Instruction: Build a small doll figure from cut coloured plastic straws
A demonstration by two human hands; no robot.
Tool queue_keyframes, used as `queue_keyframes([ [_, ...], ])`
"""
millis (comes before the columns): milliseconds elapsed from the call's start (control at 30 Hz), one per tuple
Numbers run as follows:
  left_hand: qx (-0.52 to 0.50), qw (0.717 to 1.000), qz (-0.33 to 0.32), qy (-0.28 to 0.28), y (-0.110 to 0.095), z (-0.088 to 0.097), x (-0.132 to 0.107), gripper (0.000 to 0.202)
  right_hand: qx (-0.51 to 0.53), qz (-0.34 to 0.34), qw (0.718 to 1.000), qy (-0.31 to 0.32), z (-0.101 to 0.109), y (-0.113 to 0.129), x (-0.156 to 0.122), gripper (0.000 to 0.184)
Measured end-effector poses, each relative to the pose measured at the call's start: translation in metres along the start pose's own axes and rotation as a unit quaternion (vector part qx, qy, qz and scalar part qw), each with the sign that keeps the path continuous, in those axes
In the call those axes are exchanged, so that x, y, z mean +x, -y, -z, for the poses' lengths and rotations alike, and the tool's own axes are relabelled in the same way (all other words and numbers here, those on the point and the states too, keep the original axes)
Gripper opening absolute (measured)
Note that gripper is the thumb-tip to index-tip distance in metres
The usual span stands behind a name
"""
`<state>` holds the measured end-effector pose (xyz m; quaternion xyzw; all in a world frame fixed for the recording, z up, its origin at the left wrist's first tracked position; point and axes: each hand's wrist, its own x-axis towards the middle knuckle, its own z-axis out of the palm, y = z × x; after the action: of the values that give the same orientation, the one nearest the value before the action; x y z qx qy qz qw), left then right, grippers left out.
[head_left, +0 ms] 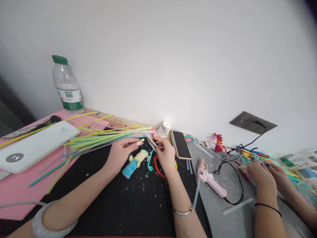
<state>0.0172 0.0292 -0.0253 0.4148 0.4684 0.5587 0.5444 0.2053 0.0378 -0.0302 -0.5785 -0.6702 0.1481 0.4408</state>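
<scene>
My left hand (122,150) pinches a short yellow-green piece of pipe cleaner (142,140) between thumb and fingers. My right hand (165,153) is closed on what look like scissors, their metal blades (151,142) pointing up and left towards that piece. A red loop (158,168) shows beneath the right hand; whether it belongs to the scissors I cannot tell. Between my hands a small fuzzy figure (135,163), blue below and yellow above, lies on the black mat (128,205). Beside it is a teal pipe cleaner (150,162) with a curled end.
Loose pipe cleaners (99,138) cover the back left, near a white power bank (37,145) and a plastic bottle (68,89). A paper cup (164,129) and a phone (181,144) stand behind my right hand. Rightward lie a pink glue gun (210,178) and another person's hands (262,175).
</scene>
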Motion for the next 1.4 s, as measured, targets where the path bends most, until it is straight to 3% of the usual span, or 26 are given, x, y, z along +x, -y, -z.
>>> queue_keyframes([
  [133,-0.021,1.000,0.002,0.009,0.002,0.001,0.001,0.027,-0.043,0.055,0.998,0.012,0.001,0.003,0.000,0.026],
  [367,-0.027,1.000,0.004,0.005,0.000,-0.001,0.002,0.028,-0.003,0.082,0.997,0.012,0.003,0.014,-0.002,0.026],
  [567,0.019,0.999,-0.031,0.003,-0.002,0.000,0.002,0.025,-0.003,0.054,0.997,0.048,0.004,0.021,-0.005,0.033],
  [800,-0.006,1.000,-0.024,0.016,0.003,0.000,0.002,0.027,0.030,0.104,0.992,0.059,0.005,0.030,-0.009,0.039],
  [1000,0.003,0.999,-0.029,0.032,0.001,0.000,0.001,0.027,0.017,0.101,0.992,0.069,0.007,0.040,-0.011,0.024],
  [1400,-0.015,0.998,-0.026,0.056,-0.004,-0.005,-0.006,0.024,0.008,0.043,0.997,0.057,-0.002,0.043,-0.018,0.026],
])
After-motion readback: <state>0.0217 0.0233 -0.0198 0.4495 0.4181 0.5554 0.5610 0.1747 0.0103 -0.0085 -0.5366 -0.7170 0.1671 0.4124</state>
